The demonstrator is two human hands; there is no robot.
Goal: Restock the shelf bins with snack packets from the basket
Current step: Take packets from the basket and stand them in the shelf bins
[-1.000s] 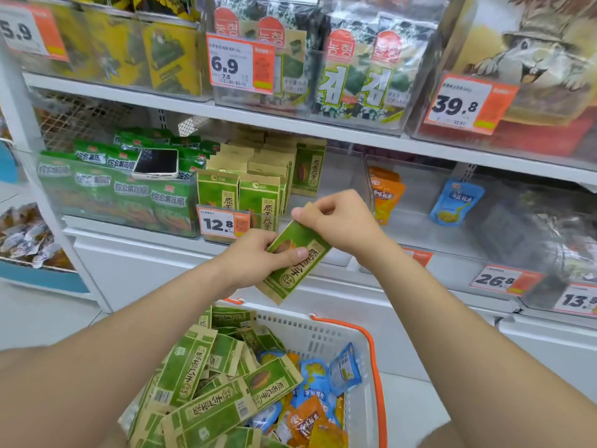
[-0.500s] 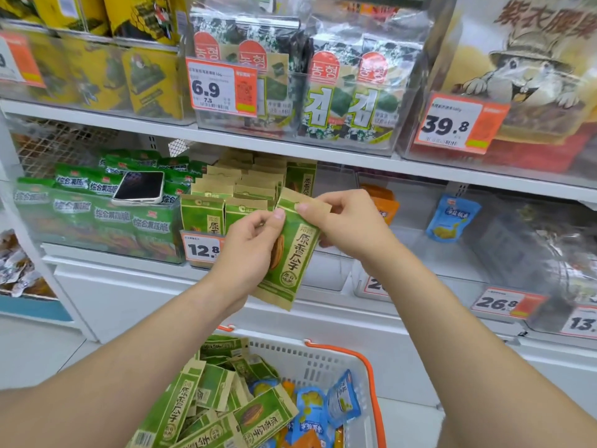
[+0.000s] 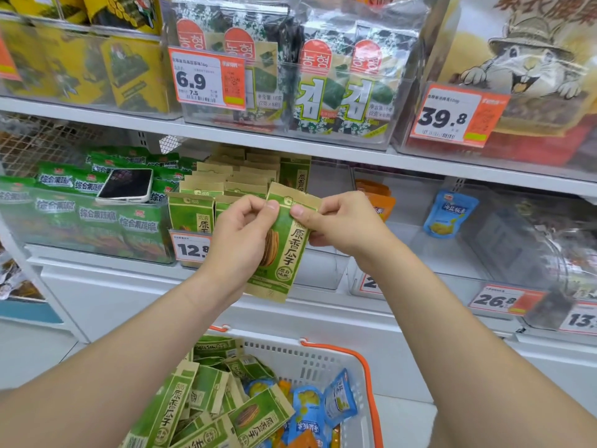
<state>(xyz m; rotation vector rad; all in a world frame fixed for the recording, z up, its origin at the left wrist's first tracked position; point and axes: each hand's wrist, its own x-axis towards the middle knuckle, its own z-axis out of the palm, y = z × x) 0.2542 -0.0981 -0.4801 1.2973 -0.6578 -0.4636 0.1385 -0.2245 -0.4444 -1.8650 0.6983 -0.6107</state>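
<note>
**Seed packet held in front of the middle shelf**

The green-and-tan paper packet of sunflower seeds (image 3: 279,247) hangs almost upright in the air before the middle shelf, held between both hands. The left hand (image 3: 240,240) pinches its left edge between thumb and curled fingers. The right hand (image 3: 342,226) pinches the top right corner between thumb and forefinger.

At ten o'clock from the packet, matching packets stand in rows inside a clear plastic shelf bin (image 3: 323,270) bearing a white-and-orange 12.8 price tag (image 3: 190,250). At nine o'clock a dark-screened smartphone (image 3: 126,185) lies flat on green vegetable-crisp bags (image 3: 97,218). At three o'clock sit orange pouches (image 3: 378,202), and beyond them a blue pouch (image 3: 450,213).

At six o'clock, a white plastic basket with an orange handle (image 3: 310,360) holds more green seed packets (image 3: 206,392), with blue and orange pouches beside them.
</note>
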